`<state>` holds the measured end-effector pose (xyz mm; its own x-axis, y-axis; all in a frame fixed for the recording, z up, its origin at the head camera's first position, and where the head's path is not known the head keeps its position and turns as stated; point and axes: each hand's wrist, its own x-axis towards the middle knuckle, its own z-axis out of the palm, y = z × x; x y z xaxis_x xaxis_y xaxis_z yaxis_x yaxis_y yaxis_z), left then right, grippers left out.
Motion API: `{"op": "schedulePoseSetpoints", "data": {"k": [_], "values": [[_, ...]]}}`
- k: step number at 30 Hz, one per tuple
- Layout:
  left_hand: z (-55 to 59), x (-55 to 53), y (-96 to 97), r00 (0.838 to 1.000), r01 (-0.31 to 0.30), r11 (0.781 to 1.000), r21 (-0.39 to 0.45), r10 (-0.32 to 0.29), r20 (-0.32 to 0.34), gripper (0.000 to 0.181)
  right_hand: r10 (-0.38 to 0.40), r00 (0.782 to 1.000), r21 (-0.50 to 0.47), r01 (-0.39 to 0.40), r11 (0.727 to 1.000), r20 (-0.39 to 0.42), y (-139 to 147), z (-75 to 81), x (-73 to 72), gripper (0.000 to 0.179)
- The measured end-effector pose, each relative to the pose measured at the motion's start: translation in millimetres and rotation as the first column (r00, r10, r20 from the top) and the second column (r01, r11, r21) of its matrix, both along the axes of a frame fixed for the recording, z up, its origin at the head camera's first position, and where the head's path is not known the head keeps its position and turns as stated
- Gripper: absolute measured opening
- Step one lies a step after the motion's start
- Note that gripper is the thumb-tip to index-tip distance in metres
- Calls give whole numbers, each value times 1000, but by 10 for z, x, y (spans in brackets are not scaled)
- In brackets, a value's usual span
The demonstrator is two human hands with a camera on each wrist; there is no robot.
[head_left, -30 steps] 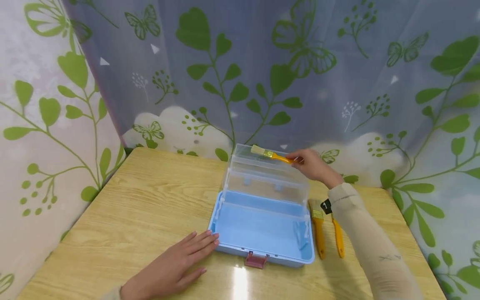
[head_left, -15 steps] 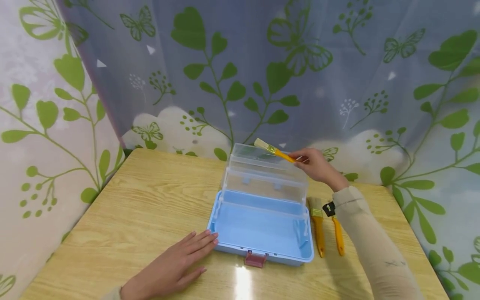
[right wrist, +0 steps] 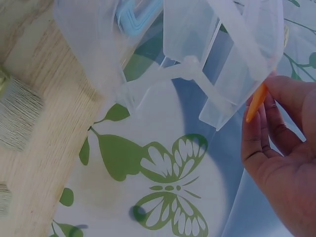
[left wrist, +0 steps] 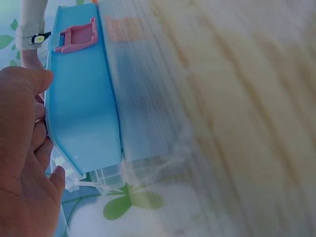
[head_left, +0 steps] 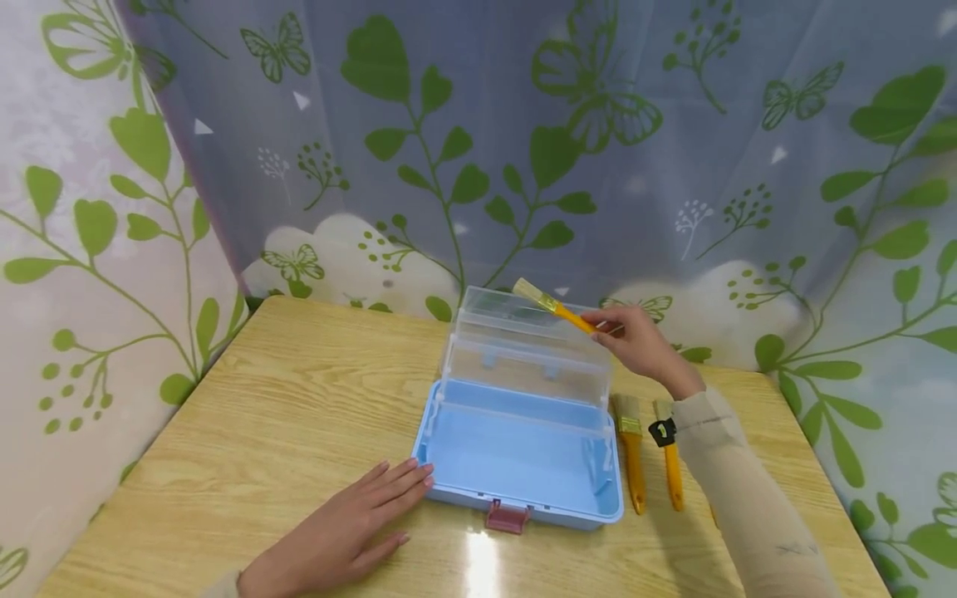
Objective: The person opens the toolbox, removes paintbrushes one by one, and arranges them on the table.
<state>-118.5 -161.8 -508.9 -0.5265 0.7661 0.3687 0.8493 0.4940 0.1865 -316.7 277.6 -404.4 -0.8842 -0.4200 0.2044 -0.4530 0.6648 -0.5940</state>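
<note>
My right hand [head_left: 645, 347] pinches a paintbrush [head_left: 576, 318] by its orange handle, with the pale bristles pointing up and to the left. The brush is above the raised clear trays [head_left: 532, 353] of a blue storage box [head_left: 516, 453]. In the right wrist view the handle end [right wrist: 256, 102] shows between thumb and fingers, beside the tray edge. My left hand [head_left: 347, 525] lies flat on the table, its straight fingertips touching the box's front left corner. The left wrist view shows its fingers [left wrist: 42, 138] along the blue box wall [left wrist: 81, 98].
A wide paintbrush [head_left: 633, 457] and a narrower paintbrush [head_left: 673, 475] lie right of the box; an orange tip shows beside the right sleeve [head_left: 748, 473]. A pink clasp [head_left: 508, 517] hangs at the box front. A patterned curtain [head_left: 463, 124] stands behind the wooden table [head_left: 299, 399].
My right hand has shifted a little to the right with the paintbrush, whose bristle end now tilts up more steeply. The left hand and the box have stayed in place.
</note>
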Motion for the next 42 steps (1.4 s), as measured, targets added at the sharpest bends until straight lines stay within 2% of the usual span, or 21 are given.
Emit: {"op": "schedulePoseSetpoints", "data": {"k": [11, 18, 30, 37, 42], "values": [[-7, 18, 22, 1000, 1, 1000, -10, -1, -24, 68, -56, 997, -58, 53, 997, -49, 47, -60, 266, 34], [-16, 24, 9, 1000, -1, 1000, -7, 1, -6, 69, -87, 993, -87, 80, 993, -80, 121, -117, 391, 34], [-20, 23, 10, 1000, -12, 1000, 23, 12, 0, 69, -120, 988, -101, 110, 989, -98, 238, -121, 589, 33], [-27, 18, 13, 1000, -8, 1000, 30, 8, -11, 68, -135, 980, -75, 125, 989, -146, 318, -158, 678, 32], [-37, 3, 23, 1000, -12, 1000, 26, 13, -21, 69, -146, 976, -93, 132, 987, -159, 364, -166, 762, 34]]}}
